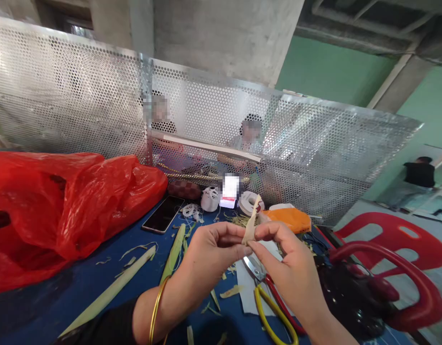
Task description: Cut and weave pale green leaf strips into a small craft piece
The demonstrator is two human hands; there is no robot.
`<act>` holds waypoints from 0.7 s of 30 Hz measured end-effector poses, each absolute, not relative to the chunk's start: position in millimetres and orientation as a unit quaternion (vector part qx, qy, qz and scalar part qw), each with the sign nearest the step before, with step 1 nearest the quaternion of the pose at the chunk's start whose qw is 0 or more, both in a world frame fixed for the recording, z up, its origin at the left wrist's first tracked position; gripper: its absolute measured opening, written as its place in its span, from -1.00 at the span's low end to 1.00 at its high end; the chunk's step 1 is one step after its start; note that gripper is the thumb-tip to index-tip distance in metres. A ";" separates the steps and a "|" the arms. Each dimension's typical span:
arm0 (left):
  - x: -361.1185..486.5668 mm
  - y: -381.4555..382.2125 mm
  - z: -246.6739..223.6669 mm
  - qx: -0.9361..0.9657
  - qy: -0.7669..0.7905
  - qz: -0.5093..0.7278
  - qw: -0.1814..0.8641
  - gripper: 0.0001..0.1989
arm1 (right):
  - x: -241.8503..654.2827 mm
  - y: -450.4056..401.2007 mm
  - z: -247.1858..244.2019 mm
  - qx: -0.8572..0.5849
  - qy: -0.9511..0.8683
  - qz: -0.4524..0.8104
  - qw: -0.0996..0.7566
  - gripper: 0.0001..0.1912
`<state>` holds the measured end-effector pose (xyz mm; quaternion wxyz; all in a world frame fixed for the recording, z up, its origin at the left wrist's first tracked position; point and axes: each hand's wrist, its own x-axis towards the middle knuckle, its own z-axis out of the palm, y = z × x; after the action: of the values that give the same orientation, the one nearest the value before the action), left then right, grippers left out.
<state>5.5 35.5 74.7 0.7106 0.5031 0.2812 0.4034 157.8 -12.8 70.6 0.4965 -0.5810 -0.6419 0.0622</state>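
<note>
Between my two hands a pale strip of dried plant leaf (252, 221) stands upright, its narrow tip pointing up. My left hand (209, 251) pinches its lower end between thumb and fingers. From the other side, my right hand (287, 258) grips the same end with thumb and forefinger. Below the hands lie scissors (269, 306) with one yellow and one red handle, partly on a white paper sheet (247, 292). Long leaf pieces, one pale (113, 290) and one greener (173, 254), rest on the blue table to the left.
A red plastic bag (80, 206) covers the left side. A phone (164, 214), a white cable (191, 211), a lit screen (230, 187) and a tape roll (250, 203) line the back before a perforated metal screen (206, 105). A dark kettle (353, 297) stands right. People sit beyond the screen.
</note>
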 end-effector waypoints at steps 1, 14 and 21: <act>5.5 35.9 74.8 0.508 0.286 0.407 0.703 -0.78 | 158.0 -12.4 71.0 -0.585 -0.635 0.079 0.498 -0.94; 4.8 38.3 72.5 0.467 0.310 0.409 0.720 -0.86 | 161.8 -5.5 63.6 -0.450 -0.713 -0.058 0.534 -0.87; 1.6 37.8 74.5 0.484 0.327 0.393 0.711 -0.85 | 165.6 -5.9 60.9 -0.403 -0.768 -0.165 0.470 -0.79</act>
<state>1.6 37.8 74.5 0.7106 0.4836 0.3269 0.3929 165.6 -5.9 60.9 0.4699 -0.4034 -0.7677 -0.1646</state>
